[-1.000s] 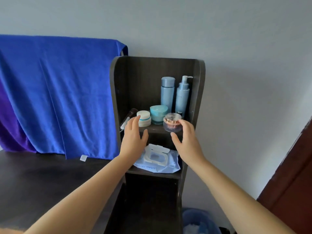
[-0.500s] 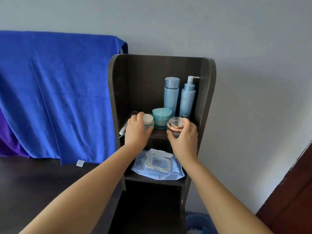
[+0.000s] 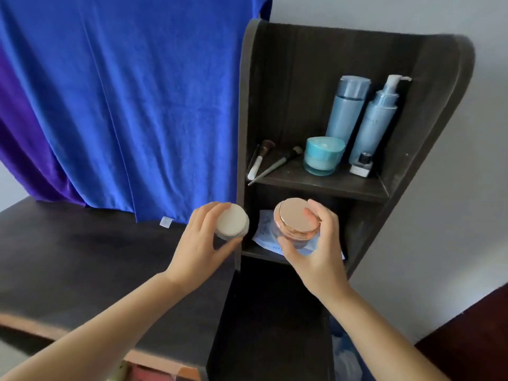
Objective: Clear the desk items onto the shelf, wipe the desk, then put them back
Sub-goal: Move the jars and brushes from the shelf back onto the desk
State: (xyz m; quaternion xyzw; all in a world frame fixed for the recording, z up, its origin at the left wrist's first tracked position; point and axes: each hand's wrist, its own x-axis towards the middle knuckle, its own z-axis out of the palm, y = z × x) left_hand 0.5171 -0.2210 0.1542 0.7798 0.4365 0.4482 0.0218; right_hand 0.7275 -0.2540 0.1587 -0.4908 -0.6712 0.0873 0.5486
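Note:
My left hand (image 3: 202, 244) grips a small white-lidded jar (image 3: 232, 221), held in the air just left of the dark shelf unit (image 3: 428, 111). My right hand (image 3: 316, 251) grips a clear jar with a rose-gold lid (image 3: 295, 218), in front of the lower shelf. On the upper shelf stand a teal jar (image 3: 323, 155), a tall blue bottle (image 3: 346, 108), a blue pump bottle (image 3: 378, 116), a small black-capped bottle (image 3: 362, 164) and two makeup brushes (image 3: 272, 165). A wet-wipe pack (image 3: 265, 233) lies on the lower shelf, mostly hidden behind my right hand.
The dark desk top (image 3: 82, 259) stretches to the left of the shelf unit. A blue towel (image 3: 132, 100) hangs over the wall behind the desk. A dark red door (image 3: 472, 342) is at the lower right, and a blue bin (image 3: 346, 361) sits below the shelf.
Both hands closed on the two jars on the upper shelf, lifted them off and drew them down and toward me. The view tilted downward.

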